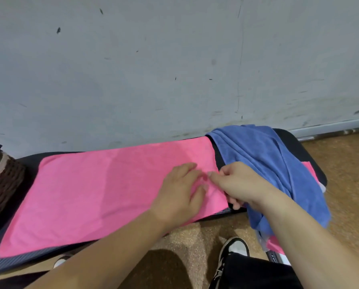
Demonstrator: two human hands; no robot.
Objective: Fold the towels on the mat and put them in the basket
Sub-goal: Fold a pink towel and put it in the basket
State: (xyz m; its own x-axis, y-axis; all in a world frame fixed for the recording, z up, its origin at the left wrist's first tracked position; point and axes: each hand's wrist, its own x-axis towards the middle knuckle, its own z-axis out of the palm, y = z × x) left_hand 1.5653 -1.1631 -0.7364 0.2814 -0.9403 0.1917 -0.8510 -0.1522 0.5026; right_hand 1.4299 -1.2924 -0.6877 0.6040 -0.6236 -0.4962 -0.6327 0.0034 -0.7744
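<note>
A pink towel [95, 188] lies spread flat along the dark mat [28, 159]. My left hand [180, 195] rests flat on the towel's right part, fingers apart. My right hand [237, 184] pinches the towel's right edge between thumb and fingers. A crumpled blue towel [264, 163] is heaped on the mat's right end and hangs over its front edge. More pink cloth [310, 170] shows beneath the blue one. The brown woven basket [1, 180] stands at the mat's left end, partly cut off by the frame.
A grey scuffed wall [174, 69] rises right behind the mat. The floor [341, 174] is tan and speckled. My shoes [235, 249] and dark trouser leg are at the bottom, close to the mat's front edge.
</note>
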